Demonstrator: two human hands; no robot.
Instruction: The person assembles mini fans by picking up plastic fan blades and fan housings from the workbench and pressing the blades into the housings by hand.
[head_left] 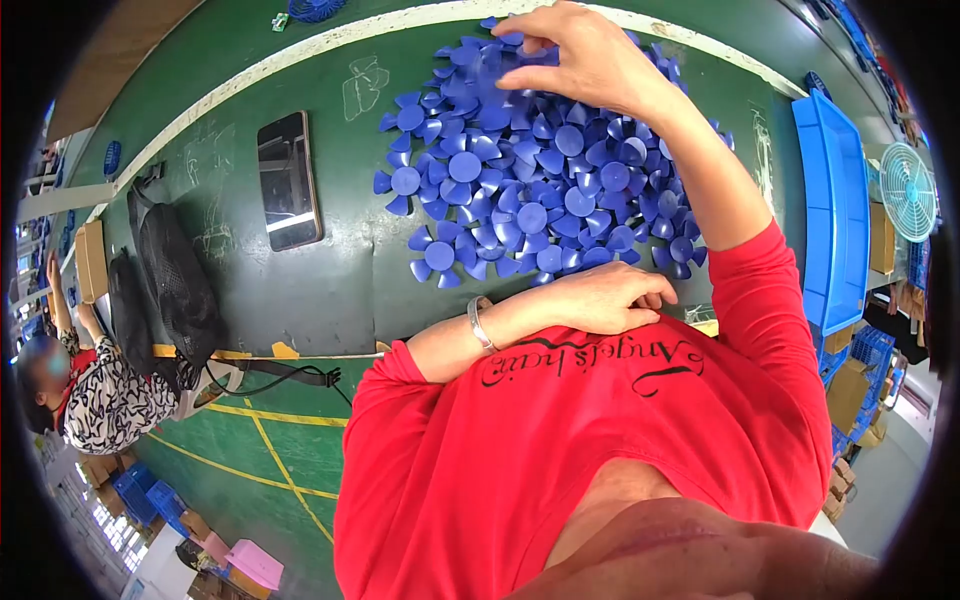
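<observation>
A large heap of blue plastic fan blades [530,217] lies on the green tabletop [350,290]. Over the far side of the heap is my right hand [590,62], its thumb and fingers spread apart with nothing visibly gripped. Blades just left of its fingertips look blurred. My left hand [605,297], with a silver bracelet [480,325] at the wrist, rests at the near edge of the heap, close to my red shirt [600,420]. Its fingers are curled inward and the palm is hidden, so I cannot see whether it holds anything.
A smartphone [289,181] lies left of the heap. Farther left is a black mesh bag [175,270]. At the right stands a blue plastic bin [832,210], with a small fan [908,192] beyond it. Another person [110,395] is at the far left, near a cardboard box [91,262].
</observation>
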